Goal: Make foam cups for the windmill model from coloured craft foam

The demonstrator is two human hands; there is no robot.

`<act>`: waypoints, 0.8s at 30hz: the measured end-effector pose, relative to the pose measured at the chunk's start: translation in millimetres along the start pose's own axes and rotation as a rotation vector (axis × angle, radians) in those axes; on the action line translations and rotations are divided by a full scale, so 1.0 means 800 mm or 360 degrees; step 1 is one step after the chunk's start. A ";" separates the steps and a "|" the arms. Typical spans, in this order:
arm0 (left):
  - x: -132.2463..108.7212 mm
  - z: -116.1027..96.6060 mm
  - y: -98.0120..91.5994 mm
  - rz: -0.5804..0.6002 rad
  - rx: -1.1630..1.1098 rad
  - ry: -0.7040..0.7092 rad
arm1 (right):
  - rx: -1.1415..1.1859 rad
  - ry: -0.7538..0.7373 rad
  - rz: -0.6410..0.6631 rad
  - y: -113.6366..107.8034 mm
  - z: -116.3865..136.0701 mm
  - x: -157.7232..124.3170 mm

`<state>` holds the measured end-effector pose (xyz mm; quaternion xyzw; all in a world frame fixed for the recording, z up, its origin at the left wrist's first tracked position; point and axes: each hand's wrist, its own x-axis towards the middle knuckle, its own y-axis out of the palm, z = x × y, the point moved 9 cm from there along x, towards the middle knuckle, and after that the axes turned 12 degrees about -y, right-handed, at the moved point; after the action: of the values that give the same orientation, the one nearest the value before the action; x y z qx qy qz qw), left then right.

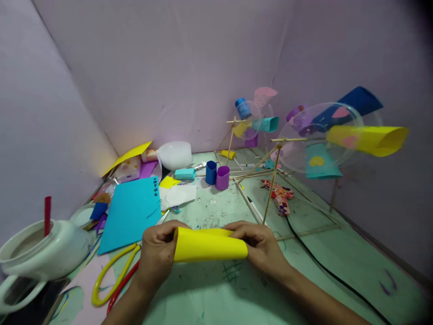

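Observation:
A sheet of yellow paper (210,246), bent over into a loose roll, is held level above the table between both hands. My left hand (158,250) is closed on its left end, the thumb near the top edge. The right end is pinched by my right hand (260,246), with fingers curled behind the upper edge. Just past my left hand lie scissors, their blade (163,217) pointing away and their yellow handle (98,289) and red handle (117,291) toward me. Beyond the hands stand a blue paper tube (211,173) and a purple paper tube (222,178).
Two stick-framed wheels stand right: a near clear disc (294,153) and a far one (252,122), both bearing coloured paper tubes. A glue gun (280,195) trails a black cord (324,266). Left are blue card (131,216), a white teapot (57,248) and paper scraps (179,195).

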<state>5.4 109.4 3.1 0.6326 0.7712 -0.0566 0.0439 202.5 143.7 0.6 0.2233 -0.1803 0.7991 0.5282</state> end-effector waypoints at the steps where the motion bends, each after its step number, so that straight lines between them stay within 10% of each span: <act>1: -0.001 0.001 0.000 -0.0003 -0.0026 0.0003 | 0.0057 0.0096 -0.0037 0.000 -0.005 -0.001; 17: 0.009 0.000 -0.016 -0.0129 -0.0184 0.0048 | 0.0739 0.1069 -0.0637 0.013 -0.056 -0.041; 24: 0.004 0.003 -0.013 -0.0136 -0.0101 0.0140 | 0.0779 0.1080 -0.0903 0.010 -0.062 -0.060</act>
<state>-5.0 110.0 0.2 0.5993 0.8001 -0.0059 0.0275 203.5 130.0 -67.8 0.1084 0.2617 0.6706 0.6856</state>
